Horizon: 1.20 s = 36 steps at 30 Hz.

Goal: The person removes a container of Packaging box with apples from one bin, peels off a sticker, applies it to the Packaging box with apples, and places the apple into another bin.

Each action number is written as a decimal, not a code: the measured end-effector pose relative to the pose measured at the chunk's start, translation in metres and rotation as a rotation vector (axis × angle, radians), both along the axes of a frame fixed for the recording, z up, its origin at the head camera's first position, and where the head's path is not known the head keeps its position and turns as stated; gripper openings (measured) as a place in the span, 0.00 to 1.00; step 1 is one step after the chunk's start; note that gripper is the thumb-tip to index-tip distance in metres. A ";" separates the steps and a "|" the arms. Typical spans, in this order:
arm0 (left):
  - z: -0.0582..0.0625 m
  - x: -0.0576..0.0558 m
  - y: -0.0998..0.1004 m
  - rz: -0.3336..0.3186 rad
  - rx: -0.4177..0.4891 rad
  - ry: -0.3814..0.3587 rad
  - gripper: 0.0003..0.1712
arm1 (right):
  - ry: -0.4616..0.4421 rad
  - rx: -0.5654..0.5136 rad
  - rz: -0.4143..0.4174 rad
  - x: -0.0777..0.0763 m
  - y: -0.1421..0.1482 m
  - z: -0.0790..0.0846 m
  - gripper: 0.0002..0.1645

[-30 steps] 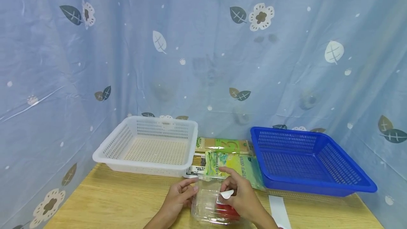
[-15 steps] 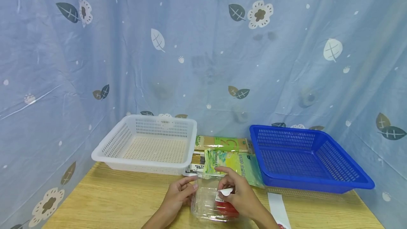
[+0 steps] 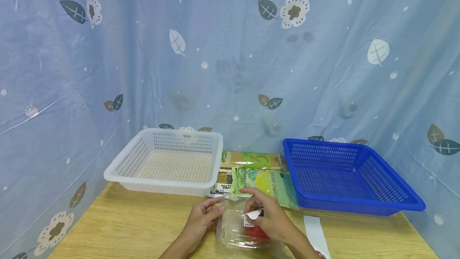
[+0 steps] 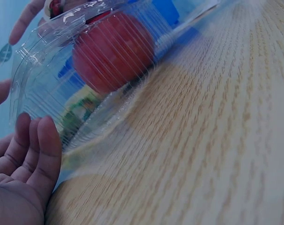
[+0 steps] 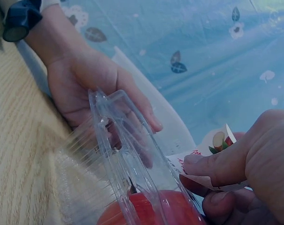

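Observation:
A clear plastic clamshell box [image 3: 231, 233] sits on the wooden table with its lid down. Through its wall shows a round red fruit [image 4: 114, 54]. My right hand [image 3: 271, 219] pinches a white printed sticker [image 5: 198, 177] between thumb and finger at the lid. One end of the sticker curls up, while its lettered part lies against the lid; a fruit picture shows on it. At the box's left side my left hand [image 3: 201, 221] steadies it, fingertips [image 4: 48, 126] against the wall and the thumb near the lid's edge.
Behind the box lie a yellow-green packet [image 3: 266, 183] and a brown-green packet [image 3: 251, 160]. A white basket [image 3: 165, 189] stands at the left, a blue basket [image 3: 359, 208] at the right. A white paper strip [image 3: 314, 229] lies right of my right hand.
The head view has shifted slightly. The sticker stays in my right fingers, and the hands and box hold nearly the same places.

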State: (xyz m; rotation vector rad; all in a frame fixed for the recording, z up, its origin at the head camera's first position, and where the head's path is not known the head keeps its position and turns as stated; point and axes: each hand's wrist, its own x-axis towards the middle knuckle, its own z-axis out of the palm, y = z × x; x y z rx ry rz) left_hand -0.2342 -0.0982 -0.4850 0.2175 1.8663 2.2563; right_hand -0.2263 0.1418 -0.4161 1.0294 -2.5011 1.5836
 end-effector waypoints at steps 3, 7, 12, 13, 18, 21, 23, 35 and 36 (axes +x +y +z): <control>0.000 0.000 0.000 0.000 0.003 -0.003 0.34 | 0.006 0.009 -0.007 0.000 -0.001 0.000 0.47; 0.002 0.001 0.000 0.005 0.004 0.004 0.33 | 0.034 0.017 -0.016 -0.001 -0.001 -0.002 0.48; 0.005 0.001 0.001 0.009 0.002 0.016 0.33 | 0.086 0.008 -0.016 -0.001 -0.001 -0.004 0.48; 0.005 0.002 0.001 0.010 0.003 0.019 0.33 | 0.095 0.005 -0.016 -0.001 -0.001 -0.004 0.47; 0.003 0.001 0.002 0.007 0.006 0.027 0.34 | 0.124 0.000 -0.033 -0.001 0.000 -0.007 0.42; 0.002 0.001 0.002 0.004 0.001 0.024 0.34 | 0.110 0.004 -0.047 0.000 -0.001 -0.008 0.41; 0.002 0.001 0.002 0.005 -0.003 0.023 0.34 | 0.094 0.010 -0.056 0.000 -0.001 -0.008 0.40; 0.002 0.001 0.002 0.027 -0.020 0.030 0.31 | 0.164 0.101 -0.130 0.005 -0.006 -0.010 0.38; 0.002 0.001 0.002 0.029 -0.024 0.030 0.31 | 0.161 0.110 -0.132 0.005 -0.006 -0.010 0.37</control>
